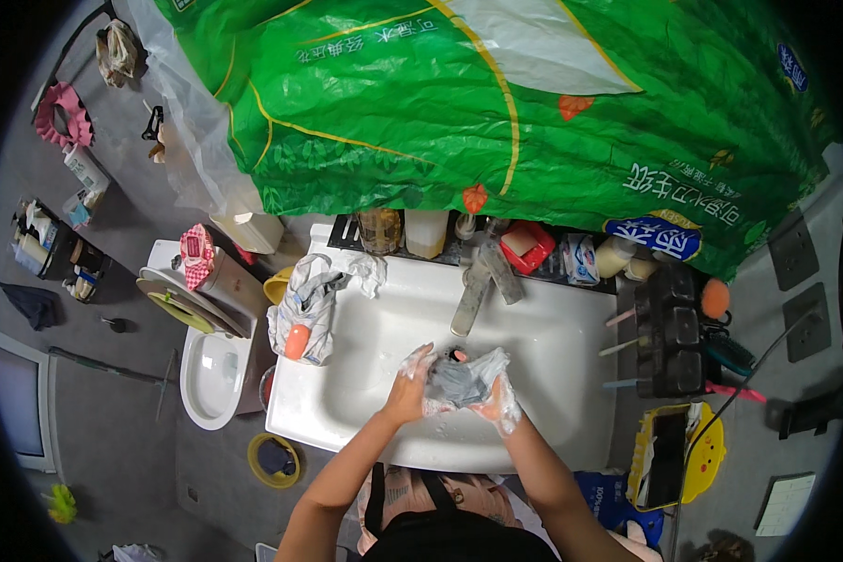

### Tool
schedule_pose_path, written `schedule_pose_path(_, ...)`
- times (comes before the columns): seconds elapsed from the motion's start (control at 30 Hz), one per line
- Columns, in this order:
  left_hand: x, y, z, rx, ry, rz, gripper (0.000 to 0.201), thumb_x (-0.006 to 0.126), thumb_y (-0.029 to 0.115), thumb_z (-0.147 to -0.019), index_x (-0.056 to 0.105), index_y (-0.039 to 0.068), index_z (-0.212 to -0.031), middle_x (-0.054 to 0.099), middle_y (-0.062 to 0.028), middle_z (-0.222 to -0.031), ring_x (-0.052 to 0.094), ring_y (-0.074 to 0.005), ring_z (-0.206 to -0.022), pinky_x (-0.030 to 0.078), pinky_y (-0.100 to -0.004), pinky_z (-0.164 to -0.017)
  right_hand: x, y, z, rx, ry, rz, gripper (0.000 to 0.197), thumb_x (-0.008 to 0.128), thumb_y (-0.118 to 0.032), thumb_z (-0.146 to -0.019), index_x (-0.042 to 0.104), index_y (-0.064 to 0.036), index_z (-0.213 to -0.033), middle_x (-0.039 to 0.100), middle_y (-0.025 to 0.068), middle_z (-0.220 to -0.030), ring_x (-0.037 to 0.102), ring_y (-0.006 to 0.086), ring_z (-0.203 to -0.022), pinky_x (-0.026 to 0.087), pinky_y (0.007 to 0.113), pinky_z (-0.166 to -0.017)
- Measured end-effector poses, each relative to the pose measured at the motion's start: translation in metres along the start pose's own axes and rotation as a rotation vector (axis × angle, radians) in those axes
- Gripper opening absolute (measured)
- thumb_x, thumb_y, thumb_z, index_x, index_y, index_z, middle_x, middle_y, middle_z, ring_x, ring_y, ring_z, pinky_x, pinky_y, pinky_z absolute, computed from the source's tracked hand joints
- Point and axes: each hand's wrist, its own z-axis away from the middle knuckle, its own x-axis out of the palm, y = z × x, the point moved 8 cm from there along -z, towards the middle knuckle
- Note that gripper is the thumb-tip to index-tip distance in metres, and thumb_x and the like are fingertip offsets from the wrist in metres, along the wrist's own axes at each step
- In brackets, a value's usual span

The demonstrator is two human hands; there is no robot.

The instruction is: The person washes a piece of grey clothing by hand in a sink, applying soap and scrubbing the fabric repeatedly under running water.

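Over the white sink (347, 412), both hands grip a wet grey cloth (459, 381) covered in white suds. My left hand (409, 389) is closed on its left side, and foam coats the fingers. On the other side my right hand (501, 398) holds the cloth, with thick lather over the fingers and wrist. The faucet (473, 295) stands just beyond the cloth. At the sink's left rim lies a bunched light-coloured garment (309, 300), with an orange-pink bar of soap (297, 342) on top. The exact kind of the grey cloth cannot be made out.
A large green plastic package (375, 112) overhangs the back of the sink. Bottles and a red soap box (527, 245) line the ledge. To the right are a black toothbrush holder (670, 328) and a yellow basket (702, 454); a toilet (214, 375) stands left.
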Motion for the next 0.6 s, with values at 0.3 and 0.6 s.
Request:
schedule_pose_path(0.3,0.106,-0.083,0.040,-0.453,-0.276,0.661,0.048,0.067,0.019,-0.062,0.050,0.002,-0.103,0.059,-0.0134,-0.088,0.058,-0.0270,-0.081,0.045,-0.0327,-0.073,-0.008,-0.014,0.026,-0.219,-0.073,0.115,0.081,0.026,-0.065,-0.076,0.035,0.0041,-0.118,0.045,0.0195,-0.115,0.049,0.0303,-0.101,0.039,0.041,-0.088)
schedule_pose_path(0.6,0.089,-0.034,0.030,-0.641,0.324,1.111,0.026,0.053,0.010,-0.065,0.054,0.002,-0.090,0.058,-0.0054,-0.082,0.057,-0.0163,-0.072,0.046,-0.0289,-0.065,-0.068,0.018,-0.017,-0.149,0.249,-0.055,0.054,0.030,-0.051,-0.084,0.051,-0.0021,-0.093,0.059,0.0122,-0.091,0.059,0.0219,-0.078,0.050,0.035,-0.067)
